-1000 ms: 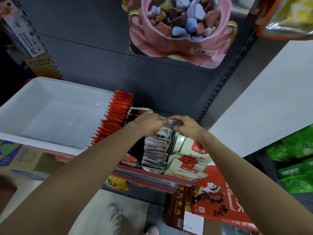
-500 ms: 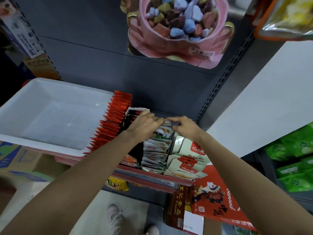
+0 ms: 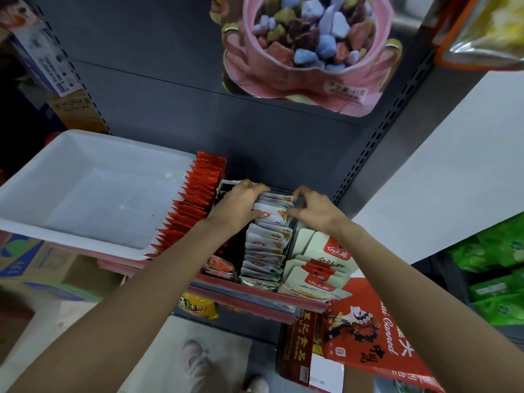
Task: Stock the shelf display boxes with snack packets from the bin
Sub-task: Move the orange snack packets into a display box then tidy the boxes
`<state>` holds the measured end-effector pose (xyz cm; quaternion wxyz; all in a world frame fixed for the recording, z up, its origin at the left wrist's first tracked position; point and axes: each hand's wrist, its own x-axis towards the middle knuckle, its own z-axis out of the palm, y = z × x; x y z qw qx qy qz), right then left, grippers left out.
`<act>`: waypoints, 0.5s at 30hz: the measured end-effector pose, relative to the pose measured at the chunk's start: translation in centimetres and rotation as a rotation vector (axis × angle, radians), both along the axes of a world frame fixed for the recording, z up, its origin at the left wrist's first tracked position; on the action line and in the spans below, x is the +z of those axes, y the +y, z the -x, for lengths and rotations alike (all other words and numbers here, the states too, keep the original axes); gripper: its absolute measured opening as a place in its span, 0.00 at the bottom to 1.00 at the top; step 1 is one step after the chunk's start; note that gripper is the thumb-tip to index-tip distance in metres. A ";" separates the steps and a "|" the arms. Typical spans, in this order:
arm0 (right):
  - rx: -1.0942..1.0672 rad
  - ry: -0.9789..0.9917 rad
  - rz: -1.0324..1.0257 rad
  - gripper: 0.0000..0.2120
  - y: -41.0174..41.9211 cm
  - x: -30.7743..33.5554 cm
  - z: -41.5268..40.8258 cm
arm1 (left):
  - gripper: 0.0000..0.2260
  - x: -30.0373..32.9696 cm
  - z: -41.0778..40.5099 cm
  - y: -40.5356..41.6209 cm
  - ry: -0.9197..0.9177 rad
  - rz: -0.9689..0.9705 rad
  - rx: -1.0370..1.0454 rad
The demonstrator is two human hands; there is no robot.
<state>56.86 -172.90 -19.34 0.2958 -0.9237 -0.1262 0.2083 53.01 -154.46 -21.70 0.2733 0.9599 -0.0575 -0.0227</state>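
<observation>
Both hands are seen at the back of a row of white snack packets (image 3: 268,239) standing on edge in a narrow display box (image 3: 293,236) on the shelf (image 3: 255,303). The left hand (image 3: 236,207) is curled over the rearmost packets from the left, its thumb laid against the face of one packet and its fingertips hooked over the top edges. The right hand (image 3: 313,209) is closed on the same bunch from the opposite side, the fingers bent and pinching the packets' right edges. The bunch is thus held narrowly between the two hands, tilted slightly; the remaining packets of the row run from the grip toward the shelf's front lip. Immediately left of the left hand, a row of red packets (image 3: 192,201) is ranked upright, and beyond it a white bin (image 3: 37,225) is set on cardboard cartons (image 3: 42,268). Just below the right wrist, cream pouches with red labels (image 3: 320,265) are stacked. Above the grip, a pink candy bag (image 3: 306,49) hangs against the dark back panel (image 3: 158,109).
</observation>
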 end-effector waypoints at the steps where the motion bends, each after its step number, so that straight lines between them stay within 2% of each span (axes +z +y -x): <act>1: 0.017 -0.013 0.040 0.11 0.2 0.0 0.0 | 0.27 0.1 -0.2 -0.2 0.016 0.005 0.024; 5: 0.005 -0.082 0.108 0.14 1.3 -0.1 0.1 | 0.25 0.2 -0.4 -0.8 0.078 0.048 0.013; 7: 0.017 -0.108 0.147 0.16 1.6 -0.3 0.1 | 0.23 0.1 0.0 -0.8 0.060 0.031 -0.016; 10: 0.046 -0.156 0.195 0.15 1.3 -0.1 0.4 | 0.23 0.6 0.9 -0.6 0.012 0.049 0.001; 13: 0.090 -0.312 0.256 0.17 0.5 1.0 1.1 | 0.21 1.1 2.7 -0.5 -0.092 0.053 0.015; 15: 0.125 -0.427 0.198 0.17 0.2 2.1 2.6 | 0.19 1.2 4.4 -0.1 -0.115 0.002 -0.011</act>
